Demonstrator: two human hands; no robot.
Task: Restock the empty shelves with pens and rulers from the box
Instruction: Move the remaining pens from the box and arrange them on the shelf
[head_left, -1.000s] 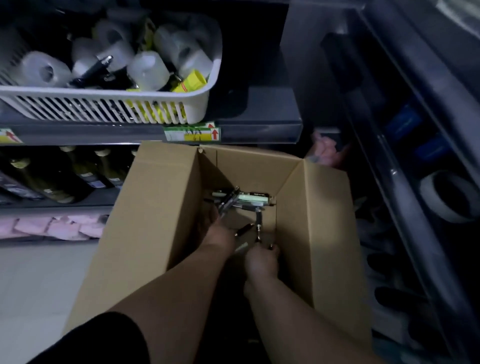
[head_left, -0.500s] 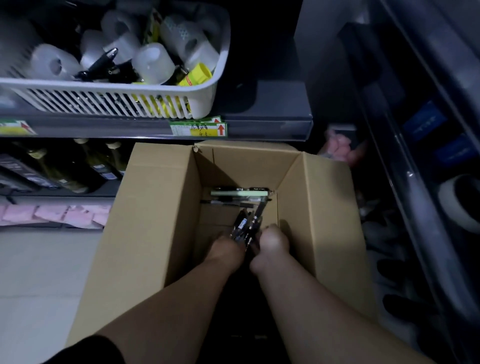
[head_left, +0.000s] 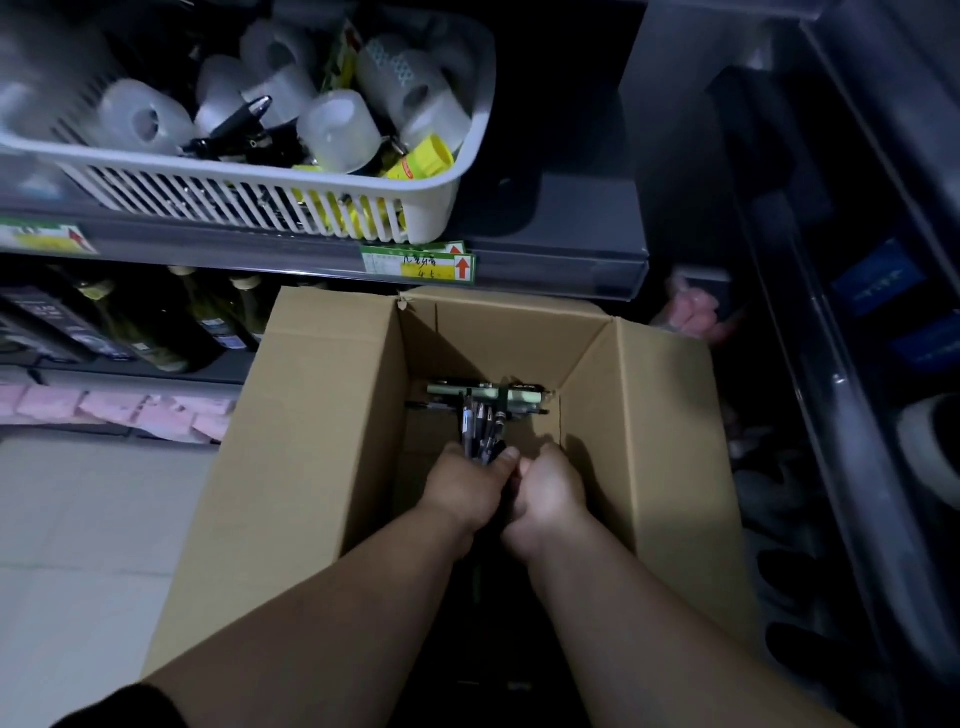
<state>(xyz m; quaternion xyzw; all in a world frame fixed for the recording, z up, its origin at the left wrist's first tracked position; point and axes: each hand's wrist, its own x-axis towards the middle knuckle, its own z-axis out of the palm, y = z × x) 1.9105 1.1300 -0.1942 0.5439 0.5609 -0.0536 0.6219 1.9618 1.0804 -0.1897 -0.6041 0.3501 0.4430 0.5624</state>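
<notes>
Both hands inside the open cardboard box (head_left: 322, 415). Left hand (head_left: 462, 488) and right hand (head_left: 550, 488) pressed together, fingers curled round a bundle of pens (head_left: 480, 426) with tips pointing away. More pens (head_left: 524, 396) lie across the box bottom at the far wall. White basket (head_left: 431, 202) on the shelf (head_left: 561, 260) above.

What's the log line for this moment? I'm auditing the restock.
phase: gathering pens; left hand: grips pen bundle; right hand: grips pen bundle; place: inside cardboard box
</notes>
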